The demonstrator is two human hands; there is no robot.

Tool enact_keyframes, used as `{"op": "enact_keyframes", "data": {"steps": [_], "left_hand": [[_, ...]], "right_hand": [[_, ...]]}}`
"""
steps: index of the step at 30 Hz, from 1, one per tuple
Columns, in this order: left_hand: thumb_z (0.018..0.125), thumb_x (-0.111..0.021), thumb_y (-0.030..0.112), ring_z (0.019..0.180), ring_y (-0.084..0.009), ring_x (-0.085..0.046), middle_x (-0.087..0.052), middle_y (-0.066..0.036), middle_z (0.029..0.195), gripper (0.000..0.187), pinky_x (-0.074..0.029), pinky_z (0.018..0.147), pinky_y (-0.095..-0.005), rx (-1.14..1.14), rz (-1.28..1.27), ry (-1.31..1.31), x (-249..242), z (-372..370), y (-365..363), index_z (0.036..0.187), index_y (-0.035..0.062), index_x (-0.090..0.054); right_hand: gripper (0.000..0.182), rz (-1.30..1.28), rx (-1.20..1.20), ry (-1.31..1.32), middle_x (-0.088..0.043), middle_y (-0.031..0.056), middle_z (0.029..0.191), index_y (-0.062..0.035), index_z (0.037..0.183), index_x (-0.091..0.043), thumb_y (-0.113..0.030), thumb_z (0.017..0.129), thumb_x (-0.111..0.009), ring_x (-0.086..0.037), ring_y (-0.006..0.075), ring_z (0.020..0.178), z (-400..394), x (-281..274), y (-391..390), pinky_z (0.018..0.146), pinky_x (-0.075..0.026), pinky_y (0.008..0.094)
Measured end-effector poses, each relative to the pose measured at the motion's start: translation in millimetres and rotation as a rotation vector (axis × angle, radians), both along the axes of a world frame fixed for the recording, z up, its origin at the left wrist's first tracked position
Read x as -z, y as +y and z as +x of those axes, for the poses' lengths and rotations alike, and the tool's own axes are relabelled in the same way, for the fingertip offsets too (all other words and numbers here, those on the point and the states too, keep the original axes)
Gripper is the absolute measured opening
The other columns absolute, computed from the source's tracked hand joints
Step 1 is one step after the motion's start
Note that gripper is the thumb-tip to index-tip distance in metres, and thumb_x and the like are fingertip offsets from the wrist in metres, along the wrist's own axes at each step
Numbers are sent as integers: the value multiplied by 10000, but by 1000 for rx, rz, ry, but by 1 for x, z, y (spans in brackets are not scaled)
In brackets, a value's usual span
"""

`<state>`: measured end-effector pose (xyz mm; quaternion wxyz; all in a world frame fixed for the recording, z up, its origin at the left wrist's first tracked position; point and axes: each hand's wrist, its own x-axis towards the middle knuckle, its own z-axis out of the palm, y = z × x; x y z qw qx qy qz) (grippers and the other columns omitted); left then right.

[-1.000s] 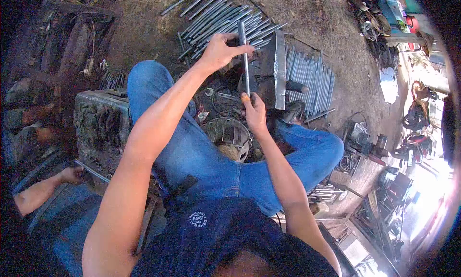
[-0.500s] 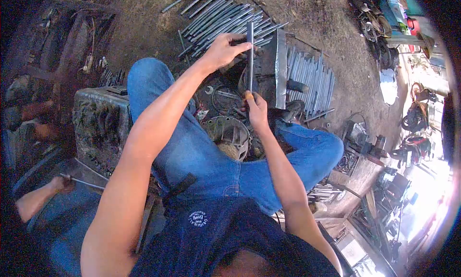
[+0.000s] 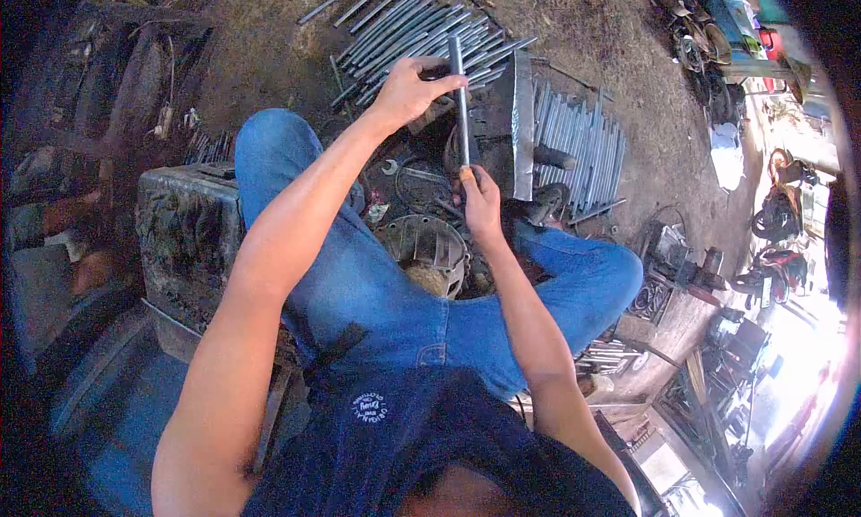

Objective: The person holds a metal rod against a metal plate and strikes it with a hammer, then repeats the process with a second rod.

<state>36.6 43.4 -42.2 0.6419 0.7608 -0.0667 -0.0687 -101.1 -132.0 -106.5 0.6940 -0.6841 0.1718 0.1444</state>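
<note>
A grey metal rod (image 3: pixel 462 113) stands nearly lengthwise in front of me, its top leaning slightly left. My right hand (image 3: pixel 480 203) is closed round the rod's lower end. Higher up, my left hand (image 3: pixel 414 94) pinches the rod between thumb and fingers near its top. Just right of the rod is an upright flat metal plate (image 3: pixel 522 127). Below my hands, between my legs, lies a round metal housing (image 3: pixel 421 239) with holes around its rim. An open-ended wrench (image 3: pixel 391 167) lies left of the rod.
Many loose rods (image 3: pixel 404 42) are heaped on the ground ahead, and a neater row of rods (image 3: pixel 583 149) lies to the right. A grimy metal block (image 3: pixel 186 239) stands beside my left knee. Another person's leg (image 3: pixel 85 270) shows at the far left.
The rod's top has tilted a little left, and its surface now looks brighter. At lower left, another person's hand with a thin rod has gone from view.
</note>
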Motion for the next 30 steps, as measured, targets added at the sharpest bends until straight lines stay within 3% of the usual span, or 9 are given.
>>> {"op": "enact_keyframes", "data": {"steps": [3, 6, 11, 17, 19, 20, 25, 28, 30], "left_hand": [[761, -740, 262, 953, -243, -616, -657, -162, 1044, 436, -460, 866, -343, 49, 258, -9, 1, -1, 2, 1076, -23, -647], [725, -718, 242, 1274, -379, -372, -382, -185, 1385, 748, -344, 1058, -456, -228, 659, -582, 14, -13, -7, 1369, 61, -383], [675, -755, 241, 1265, -241, -416, -532, -62, 1242, 550, -251, 1109, -489, 540, 781, -609, 27, -33, -15, 1178, 120, -568], [720, -735, 307, 915, -309, -622, -652, -108, 957, 365, -490, 814, -439, 595, 750, -457, 47, -37, -16, 990, 82, -635], [787, -675, 389, 753, -366, -626, -648, -154, 794, 340, -497, 649, -450, 530, 795, -501, 40, -34, -16, 906, 72, -640], [804, -663, 383, 721, -353, -628, -622, -133, 696, 302, -492, 651, -462, 470, 810, -451, 37, -33, -18, 830, 85, -618], [836, -643, 463, 697, -380, -634, -636, -219, 730, 456, -486, 634, -446, 267, 714, -340, 33, -30, -15, 884, 9, -655], [886, -623, 367, 617, -152, -565, -606, -118, 653, 422, -428, 590, -302, 203, 430, -143, 22, -33, -22, 860, -53, -657], [889, -625, 363, 624, -114, -522, -592, -72, 651, 423, -413, 583, -280, 229, 355, -36, -2, -41, -30, 856, -58, -653]], "right_hand": [[358, -159, -6, 16, -514, 14, 617, 19, 825, -613, -321, 930, -567, -465, 110, 555, 6, 6, -16, 521, -377, 299], [373, -654, -64, -180, -586, 170, 613, 50, 820, -662, -322, 847, -662, -513, 198, 516, 12, -11, -29, 509, -398, 356], [376, -866, -209, -232, -618, 199, 634, 17, 814, -681, -358, 810, -689, -588, 352, 547, 20, -44, -45, 551, -468, 411], [273, -1091, -361, -221, -632, 144, 692, -6, 790, -645, -275, 800, -686, -613, 363, 667, 23, -77, -53, 687, -518, 435], [195, -935, -16, -782, -636, 148, 838, -13, 866, -630, -171, 771, -694, -616, 348, 809, 30, -80, -52, 766, -500, 412], [207, -915, -11, -733, -620, 154, 973, -16, 919, -615, -102, 748, -693, -597, 341, 923, 27, -87, -53, 821, -478, 392], [228, -652, 7, -481, -658, 154, 763, 21, 882, -668, -194, 809, -688, -634, 286, 684, 23, -80, -70, 686, -494, 350], [250, -131, 134, -222, -643, 39, 760, 27, 909, -662, -216, 870, -621, -559, 73, 710, 33, -68, -83, 671, -467, 244], [243, 31, 212, -208, -646, 31, 800, 22, 949, -655, -206, 878, -613, -565, 81, 730, 34, -82, -84, 691, -465, 245]]}}
